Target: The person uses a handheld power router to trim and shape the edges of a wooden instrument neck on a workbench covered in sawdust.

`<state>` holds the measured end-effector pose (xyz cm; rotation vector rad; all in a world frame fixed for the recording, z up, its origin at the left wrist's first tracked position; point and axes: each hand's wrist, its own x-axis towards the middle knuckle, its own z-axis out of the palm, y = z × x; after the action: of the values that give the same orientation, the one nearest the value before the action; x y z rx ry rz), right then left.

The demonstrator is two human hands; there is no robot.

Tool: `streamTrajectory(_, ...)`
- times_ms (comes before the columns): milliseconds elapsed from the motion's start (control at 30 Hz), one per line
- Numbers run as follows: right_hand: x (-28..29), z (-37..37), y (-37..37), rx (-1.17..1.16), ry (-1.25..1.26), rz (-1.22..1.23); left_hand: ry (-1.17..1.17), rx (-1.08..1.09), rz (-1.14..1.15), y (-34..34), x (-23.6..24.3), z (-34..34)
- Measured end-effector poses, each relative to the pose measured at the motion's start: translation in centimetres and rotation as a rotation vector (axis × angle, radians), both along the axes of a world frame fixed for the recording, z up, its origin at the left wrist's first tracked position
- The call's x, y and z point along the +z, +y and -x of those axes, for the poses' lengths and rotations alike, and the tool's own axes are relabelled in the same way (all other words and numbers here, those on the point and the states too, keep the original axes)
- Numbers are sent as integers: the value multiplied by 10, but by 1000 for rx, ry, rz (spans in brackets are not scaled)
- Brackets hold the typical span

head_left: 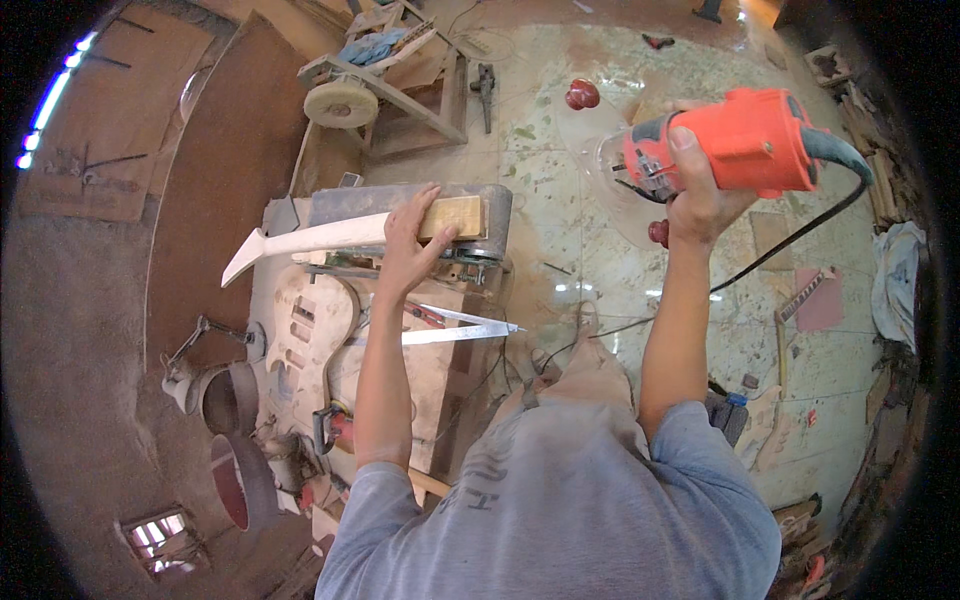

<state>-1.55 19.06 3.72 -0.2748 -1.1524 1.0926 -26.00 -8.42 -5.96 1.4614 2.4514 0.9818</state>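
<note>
My right hand (700,195) is raised at the upper right, its fingers wrapped round an orange router (750,140). The router lies on its side in the air, its clear round base facing left and its cord trailing from the right end. My left hand (408,235) grips the wide end of a pale wooden guitar neck (325,233), with the thumb and fingers spread across it. A yellowish wooden block (455,216) is at that end, beside my fingers. The neck lies along the grey-belted sander (495,215), its headstock pointing left.
Below the sander, a pale guitar body (308,335) and a folded metal square-like tool (455,330) lie on the bench. A stand with a buffing wheel (341,104) is at the back. The router's cord (770,255) runs down past my right arm. Wood pieces line the right wall.
</note>
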Motion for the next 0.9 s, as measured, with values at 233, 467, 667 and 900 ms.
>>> streamTrajectory(233, -37, -7, 36, 13, 0, 142, 47, -53, 120, 4, 16, -2)
streamTrajectory(467, -82, -10, 69, 51, -68, 320, -99, 81, 279, 12, 35, -8)
streamTrajectory(667, -89, -2, 79, -12, -70, 313, -178, -8, 309, 14, 44, 10)
streamTrajectory(900, -95, -7, 93, 100, -51, 448, -316, -25, 402, 23, 59, 26)
